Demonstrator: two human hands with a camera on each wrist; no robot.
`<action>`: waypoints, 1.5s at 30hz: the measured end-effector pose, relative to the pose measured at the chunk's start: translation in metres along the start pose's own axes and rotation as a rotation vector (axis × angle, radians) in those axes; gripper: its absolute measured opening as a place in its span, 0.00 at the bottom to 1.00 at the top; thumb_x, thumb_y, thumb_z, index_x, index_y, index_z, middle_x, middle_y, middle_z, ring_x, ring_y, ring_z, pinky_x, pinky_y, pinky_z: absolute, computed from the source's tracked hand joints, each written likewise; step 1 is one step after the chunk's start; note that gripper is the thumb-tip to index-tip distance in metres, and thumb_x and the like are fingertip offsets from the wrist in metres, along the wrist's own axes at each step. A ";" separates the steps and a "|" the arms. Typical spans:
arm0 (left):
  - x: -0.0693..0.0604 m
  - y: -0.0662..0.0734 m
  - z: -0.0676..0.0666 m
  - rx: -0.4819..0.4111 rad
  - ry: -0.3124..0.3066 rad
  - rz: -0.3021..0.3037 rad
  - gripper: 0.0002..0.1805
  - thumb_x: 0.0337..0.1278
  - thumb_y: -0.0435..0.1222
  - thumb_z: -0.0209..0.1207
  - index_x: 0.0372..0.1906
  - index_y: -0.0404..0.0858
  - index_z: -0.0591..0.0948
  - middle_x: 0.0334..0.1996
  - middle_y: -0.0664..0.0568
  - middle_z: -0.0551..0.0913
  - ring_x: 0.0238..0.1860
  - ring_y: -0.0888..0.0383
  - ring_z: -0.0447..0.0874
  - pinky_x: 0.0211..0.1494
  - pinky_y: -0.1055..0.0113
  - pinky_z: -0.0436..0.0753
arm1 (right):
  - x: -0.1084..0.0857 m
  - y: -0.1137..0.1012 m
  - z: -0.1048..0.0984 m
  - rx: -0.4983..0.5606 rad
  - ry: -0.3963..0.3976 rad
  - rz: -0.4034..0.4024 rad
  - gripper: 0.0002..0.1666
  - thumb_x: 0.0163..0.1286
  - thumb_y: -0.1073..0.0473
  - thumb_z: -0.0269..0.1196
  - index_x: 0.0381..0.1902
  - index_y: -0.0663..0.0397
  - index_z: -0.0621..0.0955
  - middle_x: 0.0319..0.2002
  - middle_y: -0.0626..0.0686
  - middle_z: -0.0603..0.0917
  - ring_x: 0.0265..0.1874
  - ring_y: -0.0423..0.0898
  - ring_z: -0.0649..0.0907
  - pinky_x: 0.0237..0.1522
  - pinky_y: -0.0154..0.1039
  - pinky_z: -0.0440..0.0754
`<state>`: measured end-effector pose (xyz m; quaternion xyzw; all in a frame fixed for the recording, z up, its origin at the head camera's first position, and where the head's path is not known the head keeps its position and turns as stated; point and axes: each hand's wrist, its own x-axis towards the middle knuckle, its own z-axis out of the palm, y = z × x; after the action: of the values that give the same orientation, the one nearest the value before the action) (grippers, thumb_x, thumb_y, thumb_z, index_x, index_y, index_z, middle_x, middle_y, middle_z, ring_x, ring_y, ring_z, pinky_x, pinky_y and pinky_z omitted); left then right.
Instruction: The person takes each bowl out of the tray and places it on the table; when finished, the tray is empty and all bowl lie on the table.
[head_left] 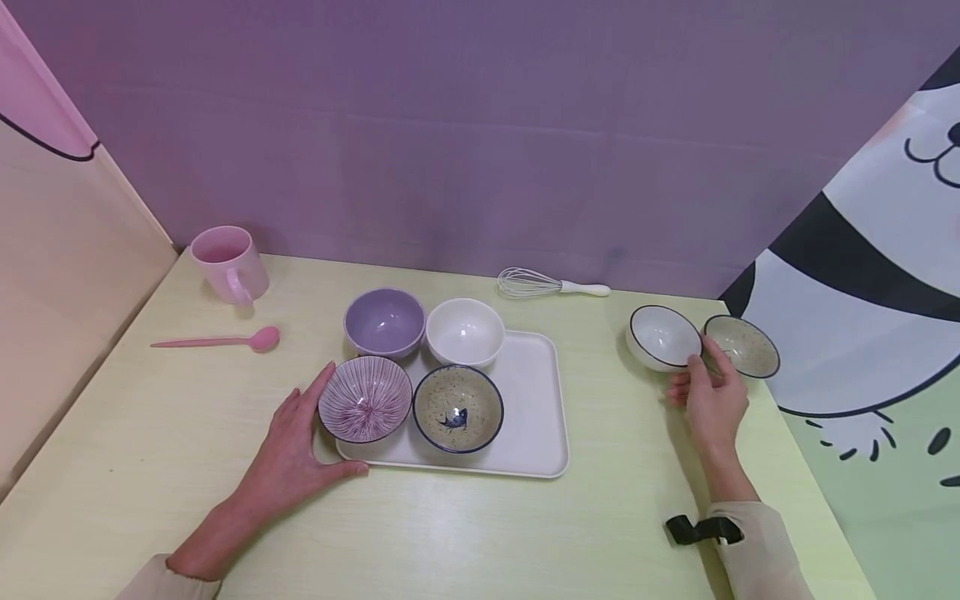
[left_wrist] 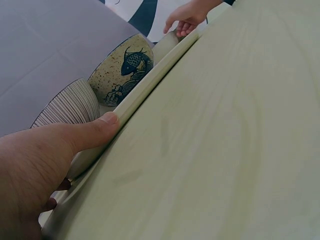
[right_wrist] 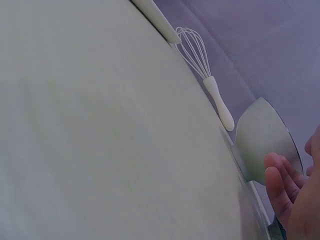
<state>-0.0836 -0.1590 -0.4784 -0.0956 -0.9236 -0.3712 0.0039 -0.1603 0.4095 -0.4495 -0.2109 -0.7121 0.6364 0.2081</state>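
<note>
My left hand point(head_left: 288, 454) holds the near-left corner of the white tray point(head_left: 536, 417), its thumb along the front edge and fingers at the left side. Beside those fingers stands a purple-striped bowl point(head_left: 366, 400). A speckled bowl point(head_left: 457, 408) with a blue fish, a purple bowl point(head_left: 385, 323) and a plain white bowl point(head_left: 465, 332) stand close by it on or over the tray. At the right, my right hand point(head_left: 716, 404) grips the rim of a dark-rimmed white bowl point(head_left: 663, 333), which is slightly tilted. Just right of it is another speckled bowl point(head_left: 744, 346).
A pink mug point(head_left: 228, 265) stands at the back left, with a pink spoon point(head_left: 225, 342) lying in front of it. Behind the tray, a whisk point(head_left: 555, 283) lies near the purple backdrop point(head_left: 480, 142). The table's right edge runs close to the right arm.
</note>
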 end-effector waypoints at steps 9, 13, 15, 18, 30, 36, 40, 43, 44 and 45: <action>0.000 -0.001 0.001 0.002 0.005 0.008 0.79 0.41 0.56 0.89 0.92 0.49 0.48 0.86 0.31 0.60 0.83 0.18 0.50 0.83 0.21 0.57 | -0.011 -0.003 0.000 0.024 0.019 -0.051 0.30 0.85 0.62 0.61 0.81 0.55 0.76 0.19 0.44 0.87 0.14 0.36 0.84 0.19 0.27 0.85; 0.001 -0.002 0.002 0.000 0.004 0.001 0.79 0.41 0.56 0.89 0.93 0.49 0.47 0.86 0.31 0.60 0.83 0.18 0.50 0.82 0.20 0.57 | -0.017 -0.005 0.001 0.010 0.011 -0.088 0.28 0.85 0.62 0.60 0.79 0.57 0.78 0.19 0.44 0.87 0.13 0.37 0.83 0.19 0.27 0.85; 0.001 -0.003 0.001 -0.001 0.002 -0.004 0.79 0.41 0.55 0.89 0.93 0.50 0.47 0.86 0.31 0.60 0.84 0.18 0.49 0.82 0.20 0.57 | -0.020 -0.006 0.001 0.005 0.003 -0.112 0.27 0.85 0.63 0.60 0.77 0.58 0.79 0.19 0.45 0.87 0.13 0.37 0.84 0.19 0.27 0.85; 0.001 -0.003 0.001 -0.003 -0.001 -0.007 0.79 0.42 0.54 0.89 0.93 0.50 0.47 0.87 0.32 0.59 0.84 0.18 0.49 0.83 0.20 0.57 | -0.027 -0.009 0.003 0.003 -0.009 -0.155 0.24 0.84 0.64 0.60 0.74 0.59 0.82 0.19 0.45 0.87 0.13 0.37 0.84 0.19 0.26 0.85; 0.000 -0.003 0.001 -0.014 -0.009 -0.018 0.79 0.42 0.55 0.89 0.93 0.52 0.46 0.87 0.34 0.58 0.85 0.19 0.48 0.83 0.20 0.56 | -0.062 -0.023 0.025 -0.033 -0.097 -0.232 0.22 0.84 0.66 0.61 0.71 0.59 0.85 0.21 0.46 0.88 0.14 0.38 0.85 0.22 0.26 0.86; 0.001 -0.003 0.002 -0.015 -0.007 -0.012 0.79 0.41 0.54 0.89 0.93 0.52 0.46 0.87 0.34 0.59 0.84 0.19 0.48 0.83 0.20 0.56 | -0.080 -0.028 0.038 -0.084 -0.151 -0.259 0.22 0.84 0.67 0.61 0.71 0.57 0.85 0.23 0.47 0.87 0.16 0.39 0.85 0.25 0.27 0.88; 0.000 -0.003 0.002 -0.012 -0.004 -0.012 0.79 0.41 0.54 0.89 0.93 0.52 0.47 0.87 0.33 0.59 0.84 0.19 0.49 0.82 0.20 0.56 | -0.091 -0.030 0.046 -0.111 -0.191 -0.284 0.23 0.83 0.68 0.62 0.72 0.57 0.85 0.24 0.47 0.87 0.17 0.40 0.85 0.26 0.28 0.89; 0.000 -0.003 0.002 -0.008 -0.006 -0.012 0.80 0.41 0.55 0.89 0.93 0.53 0.46 0.87 0.33 0.59 0.84 0.18 0.49 0.81 0.19 0.57 | -0.097 -0.031 0.051 -0.116 -0.225 -0.303 0.23 0.83 0.69 0.62 0.72 0.60 0.84 0.24 0.48 0.87 0.17 0.40 0.85 0.26 0.28 0.89; 0.000 -0.003 0.002 -0.007 -0.006 -0.012 0.80 0.41 0.55 0.89 0.93 0.53 0.46 0.87 0.33 0.59 0.84 0.18 0.49 0.81 0.19 0.57 | -0.099 -0.031 0.053 -0.116 -0.237 -0.312 0.23 0.83 0.70 0.62 0.72 0.60 0.84 0.24 0.48 0.87 0.17 0.40 0.85 0.26 0.28 0.89; 0.001 -0.003 0.001 -0.005 -0.007 -0.013 0.80 0.41 0.55 0.89 0.93 0.53 0.46 0.87 0.33 0.59 0.84 0.18 0.49 0.81 0.18 0.58 | -0.101 -0.032 0.055 -0.113 -0.249 -0.318 0.23 0.83 0.70 0.62 0.72 0.60 0.84 0.24 0.49 0.87 0.17 0.40 0.85 0.26 0.28 0.89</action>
<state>-0.0846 -0.1597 -0.4812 -0.0909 -0.9233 -0.3732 -0.0021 -0.1089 0.3042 -0.4264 -0.0267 -0.7913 0.5757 0.2042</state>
